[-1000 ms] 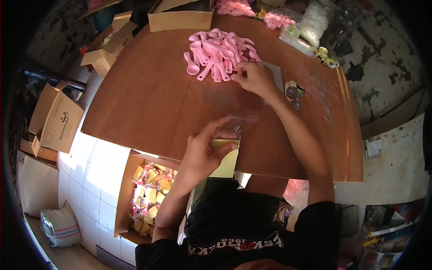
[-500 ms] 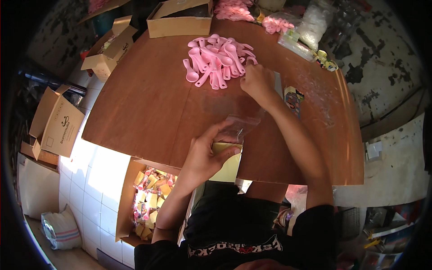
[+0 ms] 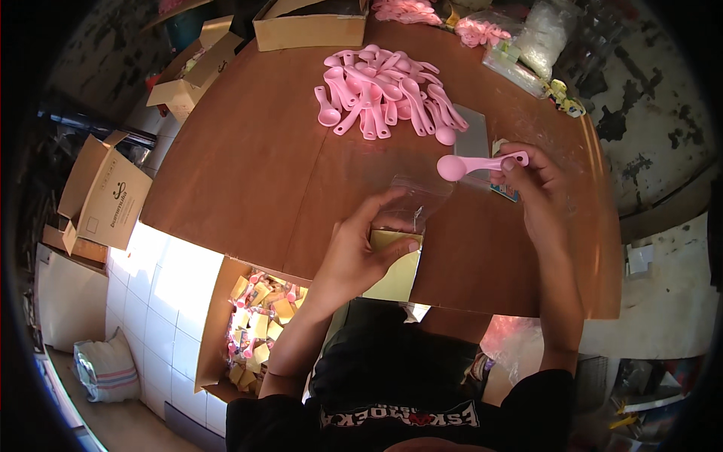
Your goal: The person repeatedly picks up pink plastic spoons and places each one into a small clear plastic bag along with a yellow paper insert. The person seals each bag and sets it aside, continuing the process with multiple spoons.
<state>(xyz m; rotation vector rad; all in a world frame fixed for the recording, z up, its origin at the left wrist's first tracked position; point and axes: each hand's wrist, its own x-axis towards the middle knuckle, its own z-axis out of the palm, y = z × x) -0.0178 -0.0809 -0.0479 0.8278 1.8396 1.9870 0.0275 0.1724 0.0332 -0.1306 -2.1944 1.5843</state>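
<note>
My left hand [image 3: 348,255] grips a clear plastic bag [image 3: 422,197] with a yellow card or small box [image 3: 397,280] in its lower part. The bag's top stands up loosely above my fingers, over the near side of the table. My right hand [image 3: 541,184] pinches a pink spoon [image 3: 453,167] by the end of its handle, the bowl pointing left. This spoon is held in the air, to the upper right of the bag and apart from it. A heap of pink spoons [image 3: 380,90] lies on the table beyond both hands.
The brown table [image 3: 248,173] has a cardboard box [image 3: 310,32] at its far edge. Plastic packets [image 3: 538,49] lie at the far right. Below the left front edge stands a carton [image 3: 215,331] of filled packs. A flat grey piece [image 3: 472,135] lies near the heap.
My right hand has drawn back from the heap, rightward and nearer, and now holds a pink spoon. My left hand still grips the bag. The whole view has shifted slightly.
</note>
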